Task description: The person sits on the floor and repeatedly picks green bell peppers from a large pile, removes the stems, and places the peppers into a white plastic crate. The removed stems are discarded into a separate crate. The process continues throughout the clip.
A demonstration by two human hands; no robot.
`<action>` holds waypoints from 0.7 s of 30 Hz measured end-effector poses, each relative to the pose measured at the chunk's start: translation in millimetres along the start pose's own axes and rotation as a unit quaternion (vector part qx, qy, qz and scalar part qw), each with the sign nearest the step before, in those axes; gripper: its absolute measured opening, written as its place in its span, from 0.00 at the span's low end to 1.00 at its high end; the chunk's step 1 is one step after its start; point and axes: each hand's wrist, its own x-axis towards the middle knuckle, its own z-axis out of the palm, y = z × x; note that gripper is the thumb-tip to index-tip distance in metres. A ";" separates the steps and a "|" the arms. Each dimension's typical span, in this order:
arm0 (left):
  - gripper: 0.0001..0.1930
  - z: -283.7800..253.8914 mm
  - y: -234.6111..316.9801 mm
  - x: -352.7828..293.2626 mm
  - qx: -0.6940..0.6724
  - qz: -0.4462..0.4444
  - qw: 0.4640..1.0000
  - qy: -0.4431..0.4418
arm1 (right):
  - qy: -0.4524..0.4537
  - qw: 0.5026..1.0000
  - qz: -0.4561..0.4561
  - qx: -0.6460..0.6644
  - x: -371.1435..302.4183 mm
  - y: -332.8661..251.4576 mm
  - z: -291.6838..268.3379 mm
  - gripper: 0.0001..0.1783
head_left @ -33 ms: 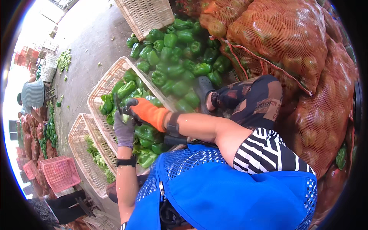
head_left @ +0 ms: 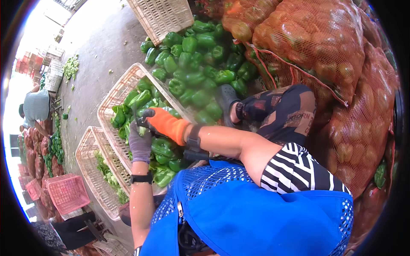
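Orange-gloved right hand and purple-gloved left hand are held close together over one pale crate. One pale-green piece is seen at the curled fingers; whether either grip is clamped on it can't be told. Green peppers, several, are held in that crate; dozens more are heaped beside it, partly hidden. One tipped crate and at least two mesh sacks are seen.
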 end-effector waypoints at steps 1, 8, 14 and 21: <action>0.21 0.0 3.4 1.6 0.024 0.032 0.999 -0.008 | 0.025 0.996 -0.033 -0.080 -0.7 -1.6 -8.2 0.08; 0.27 -22.6 9.4 14.4 -0.243 -0.056 0.954 -0.166 | -0.114 0.951 0.046 0.283 2.8 1.1 -36.6 0.06; 0.18 17.9 -8.9 41.5 -0.225 -0.036 0.974 0.008 | 0.072 0.985 0.038 0.154 37.0 15.5 -13.7 0.09; 0.16 17.2 -31.6 82.9 -0.323 -0.134 0.929 0.120 | 0.123 0.981 -0.136 -0.060 23.2 1.8 -14.4 0.12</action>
